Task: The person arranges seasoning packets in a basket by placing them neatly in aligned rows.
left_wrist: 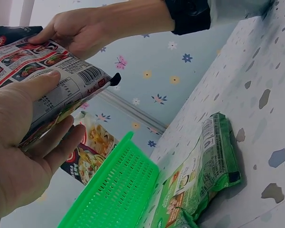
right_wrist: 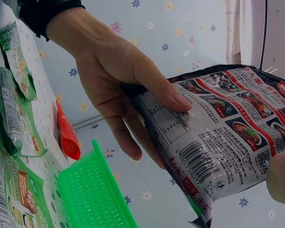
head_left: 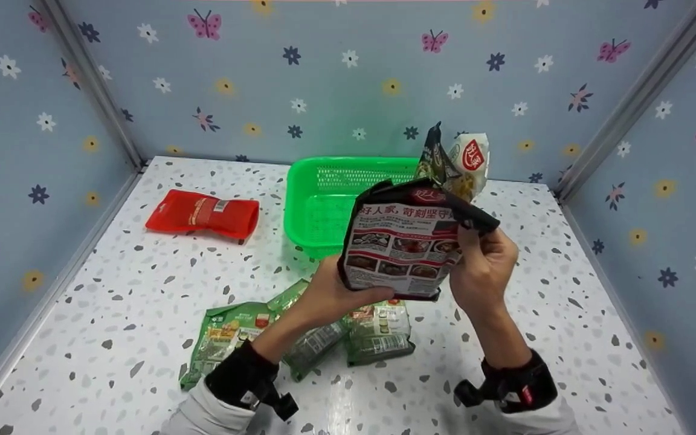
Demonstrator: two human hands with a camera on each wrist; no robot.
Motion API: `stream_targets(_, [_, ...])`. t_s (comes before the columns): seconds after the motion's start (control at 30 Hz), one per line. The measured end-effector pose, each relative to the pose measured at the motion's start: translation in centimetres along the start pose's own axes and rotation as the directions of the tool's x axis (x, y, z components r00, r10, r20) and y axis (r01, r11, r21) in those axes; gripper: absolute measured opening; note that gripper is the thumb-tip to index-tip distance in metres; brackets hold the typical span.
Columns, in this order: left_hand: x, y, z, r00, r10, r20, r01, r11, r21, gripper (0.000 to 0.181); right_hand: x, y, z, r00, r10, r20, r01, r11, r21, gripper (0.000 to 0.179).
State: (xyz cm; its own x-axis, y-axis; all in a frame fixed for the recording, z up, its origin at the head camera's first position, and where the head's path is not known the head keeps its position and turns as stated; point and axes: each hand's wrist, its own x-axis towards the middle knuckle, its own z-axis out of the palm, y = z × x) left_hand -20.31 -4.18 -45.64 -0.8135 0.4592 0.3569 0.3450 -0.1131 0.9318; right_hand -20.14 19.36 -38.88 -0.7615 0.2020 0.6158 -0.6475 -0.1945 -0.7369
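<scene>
Both hands hold a black-edged food packet [head_left: 402, 241], its printed back with rows of dish pictures turned upward. The left hand [head_left: 339, 296] grips the lower left corner, thumb lying across the printed face and fingers beneath, as the left wrist view also shows. At the upper right corner, the right hand [head_left: 484, 269] pinches the black edge between thumb and fingers. The packet is tilted above the front right part of a green basket [head_left: 309, 232] and hides some of it. A dark packet [head_left: 432, 160] and a white packet [head_left: 472, 160] stand upright at the basket's right side.
A red packet [head_left: 203, 214] lies left of the basket. Three green packets lie nearer the person: one at left [head_left: 224, 338], one in the middle [head_left: 318, 344] partly under the left forearm, one at right [head_left: 381, 332]. Flower-patterned walls [head_left: 348, 84] enclose the speckled table [head_left: 112, 302].
</scene>
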Motion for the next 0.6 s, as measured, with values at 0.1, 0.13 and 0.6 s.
stream_targets(0.1, [-0.01,0.05,0.05,1.000,-0.003,-0.001,0.003,1.000,-0.001,0.060,0.03,0.08,0.06,1.000,-0.008,0.014,0.008,1.000,0.016,0.024])
stream_targets(0.13, [-0.01,0.03,0.07,1.000,0.001,-0.002,-0.001,1.000,0.000,0.061,0.02,0.12,0.07,1.000,-0.009,0.019,0.008,1.000,0.023,0.022])
stream_targets(0.6, [-0.04,-0.21,0.08,0.997,0.065,-0.045,-0.063,0.997,0.050,0.052,0.14,0.42,-0.20,0.998,-0.018,0.059,0.018,1.000,-0.001,0.024])
